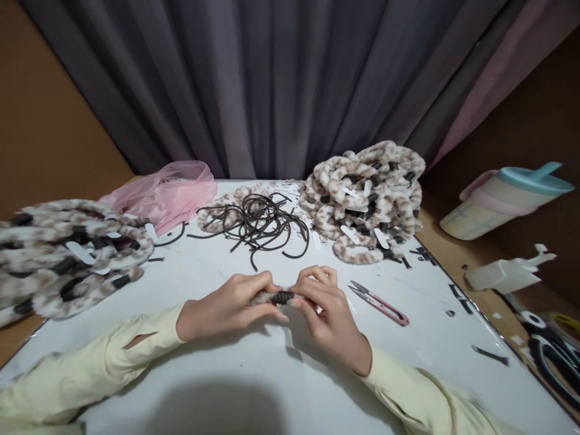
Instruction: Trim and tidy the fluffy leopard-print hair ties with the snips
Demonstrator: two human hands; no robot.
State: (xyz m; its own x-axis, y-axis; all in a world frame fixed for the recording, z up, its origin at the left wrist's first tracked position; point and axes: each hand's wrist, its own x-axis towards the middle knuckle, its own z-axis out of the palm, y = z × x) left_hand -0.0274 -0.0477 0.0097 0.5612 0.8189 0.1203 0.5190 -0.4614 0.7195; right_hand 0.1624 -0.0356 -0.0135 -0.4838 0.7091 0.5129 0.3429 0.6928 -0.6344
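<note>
Backdrop: dark grey-purple fabric curtain [254,78] is hanging behind a glossy white surface [317,386].
Left hand [231,305]: thumb and fingers are pinching the left part of a short, fuzzy white-and-brown plush piece [261,297].
Right hand [328,311]: thumb and forefinger are gripping its right end, beside a black ribbed cord wrapping [283,298]; the other fingers are curling above.
Plush piece: sitting between both hands, near the middle of the surface; whether it is touching down, I cannot tell.
Wrapping: appearing well formed, though the fingers are hiding whether its ends are fastened.
Done, apparently: the left plush heap [49,305] and the right plush heap [394,208] are showing black bands and white tags [81,252].
Left, apparently: tangled thin black cords [272,223] are lying loose beyond the hands.
Snips: pink-handled metal snips [385,309] are resting untouched, right of the right hand.
</note>
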